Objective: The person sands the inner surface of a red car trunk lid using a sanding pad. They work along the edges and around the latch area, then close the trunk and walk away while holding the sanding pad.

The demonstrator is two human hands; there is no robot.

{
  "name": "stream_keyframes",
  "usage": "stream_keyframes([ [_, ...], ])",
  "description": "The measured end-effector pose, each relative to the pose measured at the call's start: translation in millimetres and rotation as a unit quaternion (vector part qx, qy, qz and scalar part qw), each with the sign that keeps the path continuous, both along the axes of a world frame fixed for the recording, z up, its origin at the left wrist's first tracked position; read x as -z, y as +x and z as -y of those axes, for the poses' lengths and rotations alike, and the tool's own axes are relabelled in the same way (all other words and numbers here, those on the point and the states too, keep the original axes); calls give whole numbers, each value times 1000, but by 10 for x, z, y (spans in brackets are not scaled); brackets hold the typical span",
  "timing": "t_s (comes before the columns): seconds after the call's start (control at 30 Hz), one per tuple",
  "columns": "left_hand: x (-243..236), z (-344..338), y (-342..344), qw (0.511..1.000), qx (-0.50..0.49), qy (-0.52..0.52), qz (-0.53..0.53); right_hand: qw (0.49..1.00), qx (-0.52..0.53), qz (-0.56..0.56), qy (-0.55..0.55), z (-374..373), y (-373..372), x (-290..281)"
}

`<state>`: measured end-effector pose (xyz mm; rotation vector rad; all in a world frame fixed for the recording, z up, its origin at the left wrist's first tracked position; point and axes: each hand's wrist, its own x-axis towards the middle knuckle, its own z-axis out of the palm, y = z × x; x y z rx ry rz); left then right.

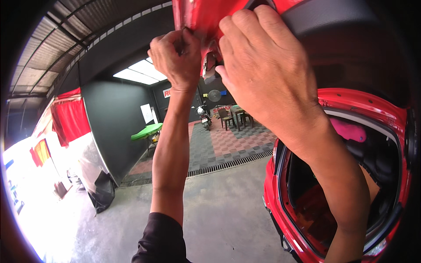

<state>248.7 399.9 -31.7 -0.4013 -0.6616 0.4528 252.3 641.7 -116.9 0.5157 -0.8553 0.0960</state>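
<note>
Overhead is the red raised tailgate (211, 19) of a car, with a dark inner panel (333, 17) on its right. My left hand (177, 59) is at the tailgate's left edge, fingers curled in and thumb pressed close to them. What lies in that pinch is too small to make out. Farther right, my right hand (267, 65) is bent over against the tailgate's underside, back of the hand toward me. Its fingertips are hidden behind the knuckles. Between both hands a small shiny part (209, 63) shows at the tailgate's lower corner.
The red car's open boot (324, 193) is at the lower right, with a pink item (348, 130) inside. A floor drain grate (228, 163) crosses the concrete. Beyond stand a scooter (204, 117), brown chairs (226, 118) and a green-topped table (147, 131).
</note>
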Motion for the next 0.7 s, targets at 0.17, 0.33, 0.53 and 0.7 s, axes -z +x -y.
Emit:
stream_keyframes([
  [0.17, 2, -168, 53, 999, 30, -14, 3, 1000, 23, -1, 2, -24, -18, 26],
  [0.33, 33, 122, 2, 999, -16, 16, 25, 1000, 31, -2, 4, -16, -6, 11],
  [0.53, 35, -66, 73, 998, 13, -1, 60, 989, 142, -25, -40, -175, 62, 55],
  [0.7, 72, -219, 134, 997, 15, 0, 71, 978, 187, -77, -50, -122, -178, -69],
])
